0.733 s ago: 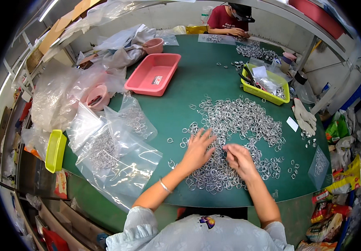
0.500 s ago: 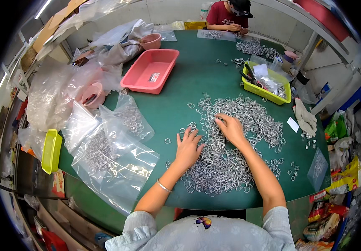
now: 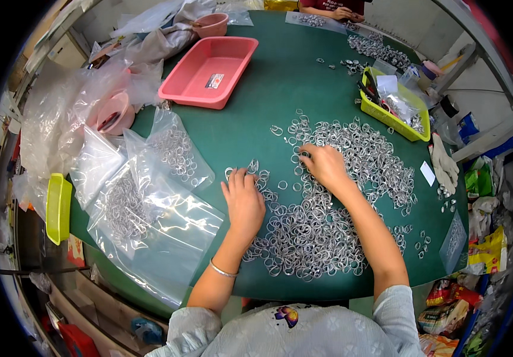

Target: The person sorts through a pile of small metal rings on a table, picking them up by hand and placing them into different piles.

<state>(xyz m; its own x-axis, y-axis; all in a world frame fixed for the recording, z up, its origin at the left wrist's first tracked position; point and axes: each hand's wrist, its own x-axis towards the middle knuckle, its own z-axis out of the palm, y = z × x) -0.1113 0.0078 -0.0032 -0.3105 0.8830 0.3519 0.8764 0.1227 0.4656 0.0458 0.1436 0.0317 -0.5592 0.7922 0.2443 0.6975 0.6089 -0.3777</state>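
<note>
A broad heap of silver metal rings (image 3: 313,238) covers the table in front of me. At its left edge, my left hand (image 3: 244,202) lies palm down, fingers lowered over a small group of rings (image 3: 253,168) just beyond its fingertips. Further right, my right hand (image 3: 325,168) reaches over the upper part of the heap. Its thumb and index finger are bent and slightly apart, beside a few loose rings (image 3: 296,159); nothing shows between them. Whatever lies under either palm is hidden.
Clear plastic bags of rings (image 3: 128,205) lie at left, near a yellow-green tray (image 3: 58,208). Beyond stands a pink tray (image 3: 167,89). A yellow-green basket (image 3: 396,113) with tools and bags stands at right, beside a glove (image 3: 444,163). Across the table, a co-worker's hands (image 3: 346,14) are near more rings.
My left hand has moved left and its fingers have drawn closer together; a few rings now lie apart from the heap there. My right hand stays over the upper heap. The view has tilted down.
</note>
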